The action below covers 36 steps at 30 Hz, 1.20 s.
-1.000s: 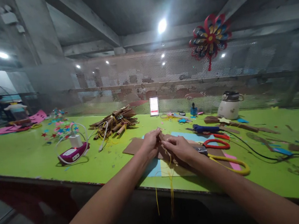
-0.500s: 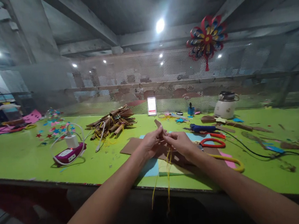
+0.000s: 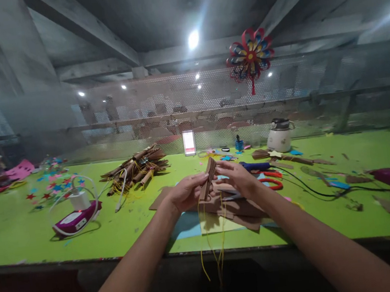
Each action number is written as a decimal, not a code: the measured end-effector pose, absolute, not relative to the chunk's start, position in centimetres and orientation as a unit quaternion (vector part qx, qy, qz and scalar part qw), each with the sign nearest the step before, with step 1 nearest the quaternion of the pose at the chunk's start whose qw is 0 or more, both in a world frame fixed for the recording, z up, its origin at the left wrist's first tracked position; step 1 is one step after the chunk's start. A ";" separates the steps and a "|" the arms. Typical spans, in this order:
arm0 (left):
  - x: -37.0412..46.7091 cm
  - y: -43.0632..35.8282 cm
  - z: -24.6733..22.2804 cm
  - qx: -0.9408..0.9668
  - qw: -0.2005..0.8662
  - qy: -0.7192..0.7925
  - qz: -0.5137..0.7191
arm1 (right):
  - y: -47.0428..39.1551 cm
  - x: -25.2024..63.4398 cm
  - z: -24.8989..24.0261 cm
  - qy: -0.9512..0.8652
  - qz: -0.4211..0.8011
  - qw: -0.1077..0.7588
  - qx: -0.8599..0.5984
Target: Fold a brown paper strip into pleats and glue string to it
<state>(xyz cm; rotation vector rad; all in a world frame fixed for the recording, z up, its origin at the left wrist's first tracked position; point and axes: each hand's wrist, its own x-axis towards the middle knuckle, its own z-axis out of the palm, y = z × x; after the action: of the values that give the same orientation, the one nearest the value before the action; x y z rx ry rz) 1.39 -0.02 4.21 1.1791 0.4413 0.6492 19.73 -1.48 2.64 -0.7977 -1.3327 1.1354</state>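
A narrow folded strip of brown paper [image 3: 208, 178] is tilted between the hands, its pleated layers showing. My left hand [image 3: 188, 189] is closed on it, thumb across the face. At the strip's right side is my right hand [image 3: 238, 177], its fingers loosely curved and apart; whether the fingertips touch the strip I cannot tell. Yellow string [image 3: 212, 243] hangs below the hands past the table edge. Under them lie brown paper pieces [image 3: 245, 211] and light blue and yellow sheets [image 3: 208, 225]. Red-handled scissors [image 3: 272, 184] are just right of my right hand.
Brown paper rolls with yellow strings [image 3: 140, 167] are piled at the left back. A purple power strip [image 3: 78, 221] with a white plug stands left. A blue-handled tool [image 3: 254, 166] with a black cord, a white jug [image 3: 279, 136] and a phone-like white screen [image 3: 189, 143] are beyond.
The brown strip has come into fuller view, tilted between the hands. My right hand's fingers have spread and moved slightly right of my left hand. The whole view has turned a little right.
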 end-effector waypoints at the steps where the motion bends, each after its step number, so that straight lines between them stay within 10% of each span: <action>1: 1.3 -0.1 4.3 0.548 0.762 0.195 0.285 | -1.7 19.8 2.7 -0.573 0.521 0.547 -0.318; 16: 2.0 0.6 3.1 0.516 0.782 0.195 0.290 | -0.1 24.2 3.5 -0.524 0.450 0.605 -0.395; 23: 1.4 1.4 3.6 0.449 0.764 0.141 0.441 | -0.9 21.9 3.7 -0.585 0.126 0.628 -0.497; 30: 1.9 1.7 4.4 0.443 0.711 0.120 0.533 | -5.4 14.0 2.7 -0.725 0.327 0.435 -0.422; 36: 1.6 1.0 6.0 0.418 0.725 0.149 0.526 | -5.7 12.3 1.1 -0.651 0.401 0.494 -0.415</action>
<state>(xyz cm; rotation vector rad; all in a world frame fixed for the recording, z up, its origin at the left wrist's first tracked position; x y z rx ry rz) 1.58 1.04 6.01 0.9229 0.3296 1.1615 12.30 -5.75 1.08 -1.0052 -1.5776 0.9727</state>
